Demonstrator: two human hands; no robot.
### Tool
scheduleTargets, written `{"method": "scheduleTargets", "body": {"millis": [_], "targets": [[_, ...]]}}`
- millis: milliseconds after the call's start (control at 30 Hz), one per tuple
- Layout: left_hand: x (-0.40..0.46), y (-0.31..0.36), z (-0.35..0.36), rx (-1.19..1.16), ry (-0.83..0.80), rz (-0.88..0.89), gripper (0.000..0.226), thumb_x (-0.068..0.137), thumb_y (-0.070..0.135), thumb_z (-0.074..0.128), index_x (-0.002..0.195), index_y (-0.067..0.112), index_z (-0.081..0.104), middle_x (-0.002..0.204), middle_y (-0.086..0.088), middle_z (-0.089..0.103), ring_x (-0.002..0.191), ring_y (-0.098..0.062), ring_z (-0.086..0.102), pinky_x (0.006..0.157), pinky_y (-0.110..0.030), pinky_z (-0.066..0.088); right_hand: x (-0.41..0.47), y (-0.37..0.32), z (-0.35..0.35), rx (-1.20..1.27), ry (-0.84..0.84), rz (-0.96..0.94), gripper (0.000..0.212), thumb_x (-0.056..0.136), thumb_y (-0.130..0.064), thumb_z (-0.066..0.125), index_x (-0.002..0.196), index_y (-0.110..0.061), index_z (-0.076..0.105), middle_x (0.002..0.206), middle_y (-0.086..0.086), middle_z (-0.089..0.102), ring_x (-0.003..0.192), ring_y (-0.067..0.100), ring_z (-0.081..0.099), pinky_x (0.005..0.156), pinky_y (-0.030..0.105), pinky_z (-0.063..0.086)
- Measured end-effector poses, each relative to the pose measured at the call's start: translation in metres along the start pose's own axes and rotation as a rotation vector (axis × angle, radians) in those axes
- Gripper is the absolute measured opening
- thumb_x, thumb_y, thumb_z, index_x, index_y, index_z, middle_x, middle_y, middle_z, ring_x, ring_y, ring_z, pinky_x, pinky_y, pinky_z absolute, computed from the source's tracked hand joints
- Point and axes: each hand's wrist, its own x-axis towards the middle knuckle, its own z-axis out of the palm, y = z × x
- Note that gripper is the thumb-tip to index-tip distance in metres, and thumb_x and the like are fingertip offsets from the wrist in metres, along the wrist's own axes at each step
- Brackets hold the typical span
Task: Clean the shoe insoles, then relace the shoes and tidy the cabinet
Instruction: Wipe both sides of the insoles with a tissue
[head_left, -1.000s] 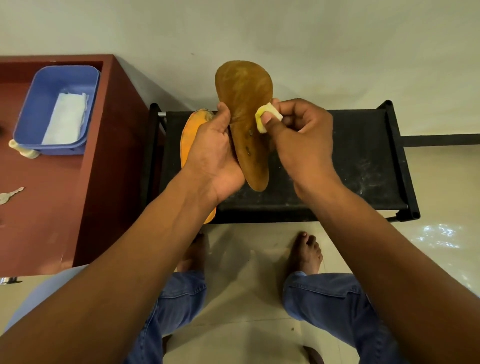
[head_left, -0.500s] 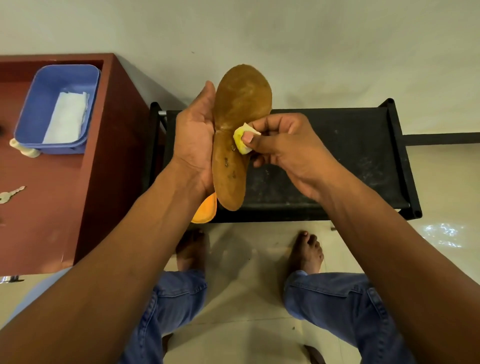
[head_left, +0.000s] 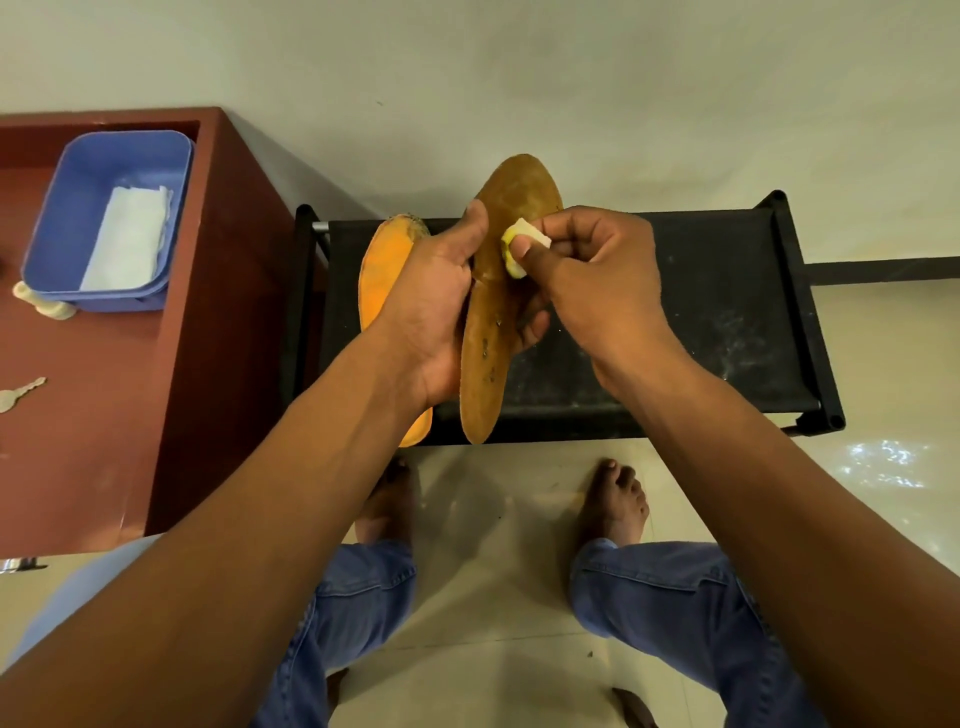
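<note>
Rack of black fabric, dusty along right edge; risk of fresh grit transfer if cleaned surface set face down there. Cabinet at left, carrying blue tub with folded white cloth near its back left corner, well apart from work; long reach needed for any fresh cloth. Brown insole held upright above front left part of rack, dark specks visible on lower half. Possible fold or crease at unsupported heel end under hard scrubbing. Orange insole lying along left edge of rack, heel overhanging front edge; likely to drop if nudged by forearm. Left hand gripping brown insole, fingers wrapped behind, thumb on front. Right hand pinching small yellow sponge against upper part of insole, fingers curled. Small sponge prone to slipping from pinch.
</note>
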Motion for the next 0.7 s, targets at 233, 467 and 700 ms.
{"method": "scheduleTargets", "body": {"millis": [233, 467, 700], "targets": [[0.000, 0.003, -0.005, -0.094, 0.041, 0.024, 0.058, 0.111, 0.050, 0.031, 0.125, 0.007, 0.068, 0.119, -0.016, 0.075, 0.109, -0.028, 0.073, 0.104, -0.046, 0.053, -0.008, -0.003, 0.008, -0.064, -0.209, -0.099, 0.012, 0.090, -0.020, 0.078, 0.101, -0.015, 0.079, 0.089, -0.002, 0.078, 0.080, 0.013, 0.075, 0.068, 0.034, 0.064], [0.002, 0.000, -0.005, -0.182, 0.035, -0.002, 0.060, 0.111, 0.050, 0.032, 0.110, 0.004, 0.072, 0.096, -0.014, 0.076, 0.086, -0.025, 0.077, 0.081, -0.038, 0.063, -0.021, 0.008, 0.026, -0.233, -0.020, -0.285, 0.008, 0.088, -0.030, 0.077, 0.093, -0.025, 0.073, 0.083, -0.015, 0.071, 0.076, 0.007, 0.068, 0.071, 0.037, 0.061], [-0.005, -0.006, 0.005, -0.143, -0.010, -0.005, 0.057, 0.111, 0.048, 0.031, 0.131, 0.008, 0.066, 0.113, -0.014, 0.076, 0.105, -0.025, 0.075, 0.089, -0.040, 0.061, -0.003, 0.013, 0.015, -0.261, 0.118, -0.206, 0.011, 0.089, -0.032, 0.077, 0.098, -0.026, 0.075, 0.090, -0.012, 0.072, 0.083, 0.009, 0.070, 0.075, 0.040, 0.062]]}}
